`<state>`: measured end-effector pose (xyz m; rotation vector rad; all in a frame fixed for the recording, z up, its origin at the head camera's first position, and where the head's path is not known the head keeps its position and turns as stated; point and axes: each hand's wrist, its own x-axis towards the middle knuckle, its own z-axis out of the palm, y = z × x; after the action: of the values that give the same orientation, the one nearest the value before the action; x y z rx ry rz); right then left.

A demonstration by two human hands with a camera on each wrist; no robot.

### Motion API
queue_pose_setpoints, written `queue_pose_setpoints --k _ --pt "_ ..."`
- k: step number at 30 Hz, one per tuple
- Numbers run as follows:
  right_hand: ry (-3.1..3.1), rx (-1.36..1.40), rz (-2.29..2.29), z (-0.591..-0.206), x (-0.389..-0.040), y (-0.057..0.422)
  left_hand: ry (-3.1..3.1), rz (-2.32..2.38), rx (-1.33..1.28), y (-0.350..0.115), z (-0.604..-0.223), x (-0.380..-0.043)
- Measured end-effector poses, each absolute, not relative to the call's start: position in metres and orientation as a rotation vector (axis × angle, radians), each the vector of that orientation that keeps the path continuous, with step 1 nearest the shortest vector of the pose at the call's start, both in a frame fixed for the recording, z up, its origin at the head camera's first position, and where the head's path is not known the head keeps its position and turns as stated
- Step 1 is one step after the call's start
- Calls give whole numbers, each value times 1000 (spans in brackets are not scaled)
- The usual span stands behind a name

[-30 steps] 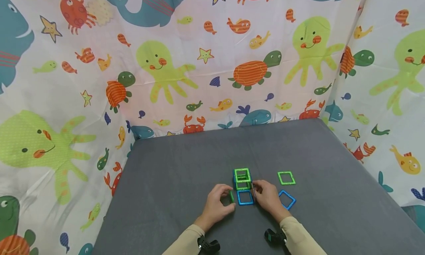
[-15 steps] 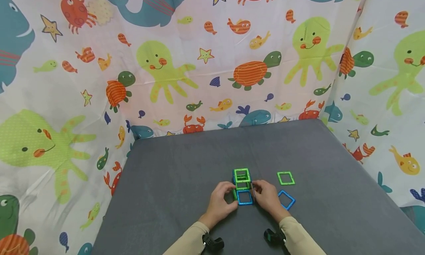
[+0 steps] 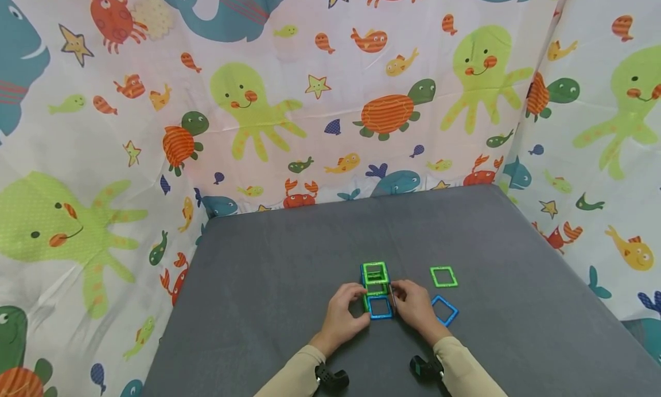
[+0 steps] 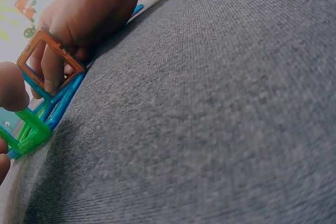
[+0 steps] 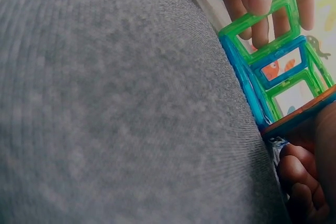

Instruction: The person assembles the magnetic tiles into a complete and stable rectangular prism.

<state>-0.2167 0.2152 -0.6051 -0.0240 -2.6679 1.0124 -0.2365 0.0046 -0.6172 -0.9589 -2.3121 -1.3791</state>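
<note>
A small build of square magnetic tiles stands on the grey table, with a green tile [image 3: 374, 264] on top at its far end. At its near end a blue tile [image 3: 381, 317] lies flat. My left hand [image 3: 341, 314] grips an upright green tile [image 5: 294, 14] between thumb and fingers, at the blue tile's left edge. Opposite, my right hand [image 3: 417, 309] holds an orange tile [image 4: 62, 49] upright along the right edge. Through the orange frame, the left wrist view shows right-hand fingers [image 4: 51, 72] behind it. From the head view, the orange tile shows only as a thin edge.
Right of the build lie a loose green tile [image 3: 441, 268] and, nearer, a loose blue tile [image 3: 448, 304] beside the right hand. A printed sea-animal curtain [image 3: 320, 139] hangs behind and along both sides of the grey table [image 3: 268, 271].
My left hand has moved slightly right, bringing its green tile against the left edge of the flat blue tile. My right hand keeps its place with the orange tile.
</note>
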Motion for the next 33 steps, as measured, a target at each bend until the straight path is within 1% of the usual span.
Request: queue_pose_setpoints --k 16,33 --pt "-2658 -18 1019 -607 -216 215 -2246 -1352 -960 5 -624 -232" --pt "-2629 22 990 -610 -218 216 -2226 -1307 -970 6 -623 -230"
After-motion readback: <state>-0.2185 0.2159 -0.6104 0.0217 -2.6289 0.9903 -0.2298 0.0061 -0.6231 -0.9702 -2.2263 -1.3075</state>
